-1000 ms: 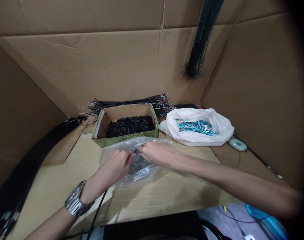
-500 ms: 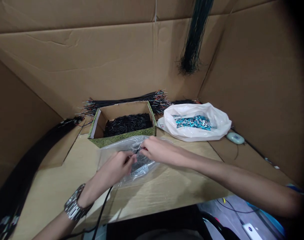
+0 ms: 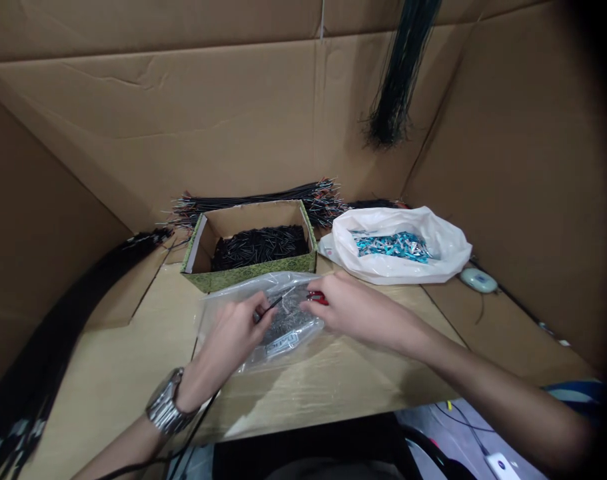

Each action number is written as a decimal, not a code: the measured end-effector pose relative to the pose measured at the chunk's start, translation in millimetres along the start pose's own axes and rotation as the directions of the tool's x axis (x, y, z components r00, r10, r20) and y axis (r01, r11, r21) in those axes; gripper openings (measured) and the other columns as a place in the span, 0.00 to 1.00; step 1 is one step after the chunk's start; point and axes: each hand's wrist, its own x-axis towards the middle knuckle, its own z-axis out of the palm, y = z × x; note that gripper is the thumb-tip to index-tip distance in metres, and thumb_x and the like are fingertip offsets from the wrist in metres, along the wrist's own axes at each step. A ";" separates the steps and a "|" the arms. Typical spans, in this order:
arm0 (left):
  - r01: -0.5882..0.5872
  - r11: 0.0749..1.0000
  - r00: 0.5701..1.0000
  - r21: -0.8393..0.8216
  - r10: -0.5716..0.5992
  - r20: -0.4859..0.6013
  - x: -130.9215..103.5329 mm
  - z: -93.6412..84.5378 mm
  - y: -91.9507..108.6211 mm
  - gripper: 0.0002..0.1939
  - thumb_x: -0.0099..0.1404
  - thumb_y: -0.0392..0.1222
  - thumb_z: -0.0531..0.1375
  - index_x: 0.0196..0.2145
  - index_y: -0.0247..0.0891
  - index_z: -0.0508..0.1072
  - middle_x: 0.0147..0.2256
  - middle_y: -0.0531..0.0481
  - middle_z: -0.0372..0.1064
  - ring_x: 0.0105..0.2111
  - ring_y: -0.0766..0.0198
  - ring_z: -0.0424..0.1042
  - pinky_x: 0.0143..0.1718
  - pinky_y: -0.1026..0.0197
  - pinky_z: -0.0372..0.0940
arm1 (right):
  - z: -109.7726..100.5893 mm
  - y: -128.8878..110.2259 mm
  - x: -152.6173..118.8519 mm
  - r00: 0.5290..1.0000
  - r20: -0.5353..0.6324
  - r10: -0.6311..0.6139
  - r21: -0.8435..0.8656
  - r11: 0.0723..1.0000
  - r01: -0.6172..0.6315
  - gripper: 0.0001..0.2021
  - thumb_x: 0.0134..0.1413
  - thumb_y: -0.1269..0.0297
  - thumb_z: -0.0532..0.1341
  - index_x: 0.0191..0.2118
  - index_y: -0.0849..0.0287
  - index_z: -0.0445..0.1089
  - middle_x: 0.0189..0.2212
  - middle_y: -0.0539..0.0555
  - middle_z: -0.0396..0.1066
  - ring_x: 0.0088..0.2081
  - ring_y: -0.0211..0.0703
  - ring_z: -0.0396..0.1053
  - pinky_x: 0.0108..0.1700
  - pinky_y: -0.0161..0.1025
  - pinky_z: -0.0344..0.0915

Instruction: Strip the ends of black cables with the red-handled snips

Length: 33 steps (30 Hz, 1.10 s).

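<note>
Over an open clear plastic bag (image 3: 252, 285), my left hand (image 3: 237, 325) pinches a black cable (image 3: 274, 305), whose short end sticks out towards the right. The rest of the cable runs back under my left wrist and down past the table's front edge. My right hand (image 3: 347, 303) is closed around a small red tool (image 3: 319, 297), mostly hidden by the fingers, so its exact kind is unclear. It is a short way right of the cable end, apart from it. Small greyish pieces and a printed label (image 3: 282, 342) show in the bag.
Behind the bag stands a green-edged box (image 3: 253, 272) of short black pieces. To its right is a white bag (image 3: 398, 272) of small blue-and-silver parts. Black cable bundles (image 3: 253, 199) lie at the back and left (image 3: 58, 340). Dark wires (image 3: 398, 87) hang above.
My right hand has moved right, away from my left hand and the cable end. The red tool in it now shows. My left hand keeps hold of the cable. The view has shifted slightly.
</note>
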 end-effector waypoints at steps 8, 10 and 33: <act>-0.046 0.995 0.997 0.083 0.051 -0.053 -8.2 3.8 2.2 0.12 0.72 0.41 0.56 0.29 0.41 0.65 0.25 0.54 0.70 0.22 0.64 0.63 0.26 0.62 0.49 | 2.4 -2.5 15.7 0.993 0.115 0.005 0.152 0.988 -0.022 0.16 0.62 0.56 0.59 0.27 0.60 0.74 0.20 0.48 0.70 0.22 0.35 0.62 0.24 0.36 0.50; -0.045 0.994 0.997 0.095 0.051 -0.054 -9.4 3.5 3.9 0.12 0.72 0.41 0.56 0.29 0.41 0.65 0.25 0.54 0.70 0.21 0.64 0.63 0.25 0.62 0.48 | 2.8 -1.7 18.9 0.992 0.130 0.001 0.173 0.985 -0.024 0.16 0.62 0.56 0.59 0.27 0.60 0.75 0.20 0.48 0.70 0.21 0.35 0.61 0.24 0.36 0.49; -0.024 0.998 1.000 -0.054 0.024 -0.009 -5.1 -6.1 -1.5 0.15 0.73 0.47 0.55 0.29 0.40 0.66 0.23 0.56 0.69 0.23 0.64 0.66 0.26 0.63 0.54 | 29.5 2.6 17.2 0.999 0.008 -0.046 -0.066 0.997 0.047 0.13 0.64 0.61 0.58 0.35 0.63 0.76 0.31 0.61 0.76 0.31 0.46 0.71 0.30 0.40 0.53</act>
